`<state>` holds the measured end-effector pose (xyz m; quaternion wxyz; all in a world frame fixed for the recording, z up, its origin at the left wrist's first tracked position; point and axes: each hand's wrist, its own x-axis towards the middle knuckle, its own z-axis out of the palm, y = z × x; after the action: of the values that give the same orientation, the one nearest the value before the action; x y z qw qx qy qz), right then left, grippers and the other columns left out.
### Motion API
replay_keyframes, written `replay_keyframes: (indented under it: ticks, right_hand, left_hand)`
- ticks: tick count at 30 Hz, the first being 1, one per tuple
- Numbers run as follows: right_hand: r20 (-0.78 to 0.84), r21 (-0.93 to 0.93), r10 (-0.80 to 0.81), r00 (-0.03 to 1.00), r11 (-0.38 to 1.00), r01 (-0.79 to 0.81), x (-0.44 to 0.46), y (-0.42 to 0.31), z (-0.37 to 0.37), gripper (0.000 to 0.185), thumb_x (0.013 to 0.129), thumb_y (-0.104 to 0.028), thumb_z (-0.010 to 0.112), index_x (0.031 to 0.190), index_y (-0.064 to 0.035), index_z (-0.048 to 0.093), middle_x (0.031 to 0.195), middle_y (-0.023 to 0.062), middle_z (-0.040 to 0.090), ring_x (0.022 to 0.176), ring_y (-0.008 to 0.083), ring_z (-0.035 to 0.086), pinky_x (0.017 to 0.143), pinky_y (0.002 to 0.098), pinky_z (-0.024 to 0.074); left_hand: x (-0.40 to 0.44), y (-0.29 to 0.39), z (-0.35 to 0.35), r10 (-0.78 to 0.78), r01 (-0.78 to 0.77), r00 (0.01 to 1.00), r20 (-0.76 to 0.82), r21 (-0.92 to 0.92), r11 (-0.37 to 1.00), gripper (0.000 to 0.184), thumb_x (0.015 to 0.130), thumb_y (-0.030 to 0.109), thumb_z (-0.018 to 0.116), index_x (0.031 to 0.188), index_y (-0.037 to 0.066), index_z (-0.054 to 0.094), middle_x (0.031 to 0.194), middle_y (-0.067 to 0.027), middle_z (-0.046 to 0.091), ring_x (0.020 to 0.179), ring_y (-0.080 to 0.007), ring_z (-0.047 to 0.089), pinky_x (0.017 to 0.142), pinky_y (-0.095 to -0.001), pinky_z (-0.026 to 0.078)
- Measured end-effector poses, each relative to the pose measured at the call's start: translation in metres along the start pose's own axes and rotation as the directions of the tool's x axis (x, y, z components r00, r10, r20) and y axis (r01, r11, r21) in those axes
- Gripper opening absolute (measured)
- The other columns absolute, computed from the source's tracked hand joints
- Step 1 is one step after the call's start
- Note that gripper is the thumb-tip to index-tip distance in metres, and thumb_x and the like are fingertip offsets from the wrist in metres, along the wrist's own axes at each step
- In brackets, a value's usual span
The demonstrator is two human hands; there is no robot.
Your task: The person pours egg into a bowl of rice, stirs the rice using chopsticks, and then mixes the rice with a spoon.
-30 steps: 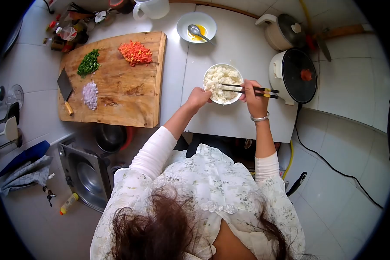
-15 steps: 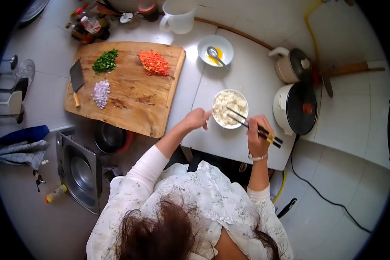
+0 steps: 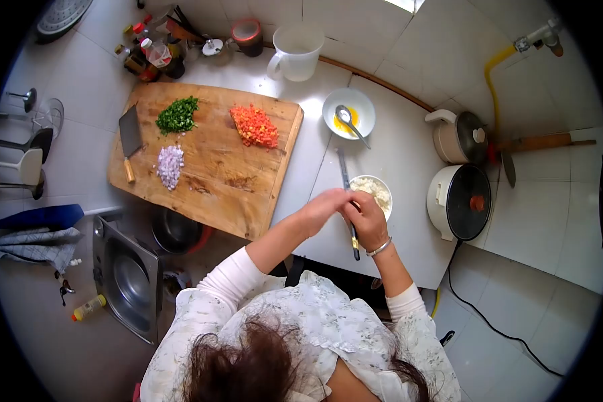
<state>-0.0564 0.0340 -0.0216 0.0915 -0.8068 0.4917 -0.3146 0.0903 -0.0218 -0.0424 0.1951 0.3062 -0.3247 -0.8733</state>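
My right hand (image 3: pixel 366 221) grips dark chopsticks (image 3: pixel 344 171) with yellow bands near their handle ends. Their tips point away from me, beyond the left side of a white bowl (image 3: pixel 390 199). Inside the bowl is white, crumbly food that looks like cooked rice (image 3: pixel 372 190). My left hand (image 3: pixel 325 209) meets the right one, its fingers closed around the middle of the chopsticks. Both hands cover the bowl's near left part. Farther back, a spoon (image 3: pixel 348 120) rests in a pale bowl (image 3: pixel 329 107) with yellow liquid like beaten egg.
Left of my hands, a wooden cutting board (image 3: pixel 214 167) bears chopped greens (image 3: pixel 177 115), red pieces (image 3: pixel 254 126), pale purple bits (image 3: pixel 170 166) and a cleaver (image 3: pixel 130 134). A lidded cooker (image 3: pixel 442 194) and small pot (image 3: pixel 449 137) stand right. A plastic jug (image 3: pixel 298 57) and bottles (image 3: pixel 161 57) stand behind.
My right hand has moved left with the chopsticks, lifting their tips out of the rice and turning them away from me. My left hand has come right onto them. The view has shifted slightly.
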Motion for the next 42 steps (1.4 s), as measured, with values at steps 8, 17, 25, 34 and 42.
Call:
replay_keyframes:
  ticks: [8,17,25,34,42]
  right_hand:
    - [-0.238,-0.011,0.551,0.8,0.822,-0.569,0.063,0.101,0.027,0.025,0.084,-0.02,0.058,0.099,0.0003,0.058,0.101,0.0169,0.057,0.094,0.0293,0.058,0.08,0.0359,0.0474]
    - [0.358,0.132,0.878,0.317,0.289,-0.948,0.062,0.166,0.066,0.037,0.089,-0.038,0.054,0.078,-0.0032,0.059,0.058,0.0113,0.061,0.047,0.0207,0.059,0.052,0.0365,0.0476]
    - [-0.038,-0.589,0.537,0.843,0.67,-0.453,0.042,0.122,0.043,0.024,0.093,-0.027,0.049,0.076,-0.0102,0.046,0.047,0.0047,0.053,0.041,0.023,0.055,0.037,0.0347,0.0417]
    - [-0.053,-0.599,0.515,0.856,0.669,-0.44,0.023,0.127,0.047,0.022,0.093,-0.025,0.049,0.077,-0.0101,0.045,0.045,0.0041,0.052,0.04,0.0231,0.055,0.037,0.0348,0.0422]
    - [-0.12,0.26,0.827,0.548,0.559,-0.787,0.018,0.139,0.057,0.024,0.095,-0.025,0.044,0.084,-0.0056,0.055,0.056,0.0096,0.057,0.046,0.0168,0.056,0.038,0.0301,0.0409]
  left_hand:
    - [0.078,0.073,-0.094,-0.01,0.11,0.93,-0.366,0.252,0.961,0.024,0.093,0.022,0.048,0.092,0.001,0.059,0.075,-0.0072,0.066,0.076,-0.0145,0.059,0.079,-0.0271,0.043]
    - [0.175,0.121,-0.125,0.187,0.199,0.915,-0.359,0.8,0.566,0.031,0.09,0.027,0.054,0.081,-0.002,0.058,0.067,-0.0084,0.065,0.059,-0.0119,0.053,0.058,-0.0295,0.041]
    - [0.209,0.095,-0.117,0.412,0.199,0.867,-0.281,0.953,0.23,0.03,0.087,0.03,0.056,0.086,0.0,0.057,0.074,-0.0176,0.064,0.071,-0.0321,0.063,0.067,-0.0414,0.048]
    - [0.201,0.083,-0.098,0.562,0.148,0.809,-0.172,0.985,0.088,0.021,0.079,0.016,0.061,0.085,-0.004,0.054,0.084,-0.0229,0.062,0.082,-0.0394,0.058,0.078,-0.0461,0.044]
    - [0.21,0.081,-0.099,0.616,0.107,0.781,-0.099,0.994,0.025,0.035,0.075,0.021,0.071,0.095,-0.002,0.053,0.088,-0.02,0.062,0.086,-0.0382,0.057,0.081,-0.0432,0.044]
